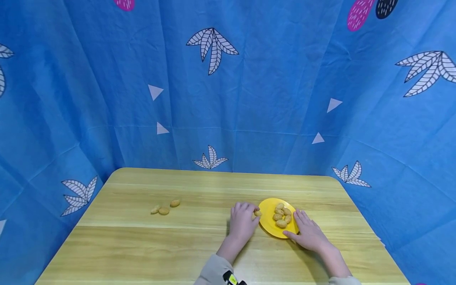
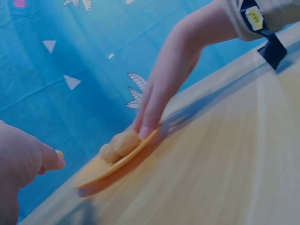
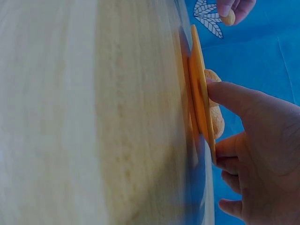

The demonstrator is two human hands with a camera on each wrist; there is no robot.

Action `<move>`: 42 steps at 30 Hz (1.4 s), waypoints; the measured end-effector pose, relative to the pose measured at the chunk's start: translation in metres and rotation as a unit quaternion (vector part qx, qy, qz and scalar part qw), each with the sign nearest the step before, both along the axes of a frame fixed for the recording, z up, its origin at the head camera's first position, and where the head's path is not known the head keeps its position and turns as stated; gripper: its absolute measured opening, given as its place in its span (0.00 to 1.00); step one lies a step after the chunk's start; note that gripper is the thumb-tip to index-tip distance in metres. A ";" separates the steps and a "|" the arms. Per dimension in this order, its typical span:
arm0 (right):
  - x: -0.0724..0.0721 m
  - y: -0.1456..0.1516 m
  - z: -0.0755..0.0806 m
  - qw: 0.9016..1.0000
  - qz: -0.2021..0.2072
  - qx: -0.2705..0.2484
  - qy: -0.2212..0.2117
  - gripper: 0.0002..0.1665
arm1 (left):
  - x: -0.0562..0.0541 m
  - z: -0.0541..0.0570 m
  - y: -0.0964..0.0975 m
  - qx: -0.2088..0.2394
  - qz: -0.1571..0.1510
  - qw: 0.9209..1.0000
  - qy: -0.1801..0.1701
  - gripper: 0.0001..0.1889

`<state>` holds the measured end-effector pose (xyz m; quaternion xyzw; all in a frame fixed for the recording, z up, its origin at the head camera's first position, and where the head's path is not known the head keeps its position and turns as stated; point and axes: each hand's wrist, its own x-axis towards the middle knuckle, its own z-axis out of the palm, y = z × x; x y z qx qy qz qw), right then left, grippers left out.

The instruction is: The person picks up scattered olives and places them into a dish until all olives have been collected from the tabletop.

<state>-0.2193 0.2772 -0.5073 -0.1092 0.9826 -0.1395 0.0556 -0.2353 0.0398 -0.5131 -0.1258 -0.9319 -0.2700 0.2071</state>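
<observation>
My left hand [image 1: 243, 222] pinches a tan, oval, nut-like piece [image 1: 258, 213] between thumb and fingertips, just beyond the left rim of a round yellow plate [image 1: 266, 226]. In the right wrist view, this pinched piece [image 3: 228, 18] shows above the plate's level. Several similar lumpy pieces [image 1: 281, 223] lie on the plate in a loose cluster. My right hand [image 1: 309, 234] holds the plate at its right side. Its thumb [image 3: 229, 96] lies over the rim, and the other fingers meet the outer edge.
Three more tan pieces [image 1: 164, 211] lie grouped on the left part of the wooden table [image 1: 142, 249]. Behind the table and along its sides hangs a blue patterned cloth [image 1: 270, 99]. A dark strap [image 2: 273, 50] dangles from the right sleeve.
</observation>
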 end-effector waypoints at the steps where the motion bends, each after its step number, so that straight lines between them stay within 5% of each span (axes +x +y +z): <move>1: 0.000 0.000 0.000 1.000 0.000 -0.001 0.001 0.55 | 0.001 -0.001 0.002 -0.003 -0.003 1.000 0.003 0.11; 20: 0.000 -0.002 0.001 1.000 0.003 -0.002 0.006 0.54 | -0.003 -0.017 0.027 -0.075 -0.034 0.997 -0.011 0.11; 42: 0.001 -0.001 0.000 1.000 0.000 -0.003 0.002 0.55 | -0.008 -0.022 0.045 -0.113 -0.024 0.993 -0.029 0.10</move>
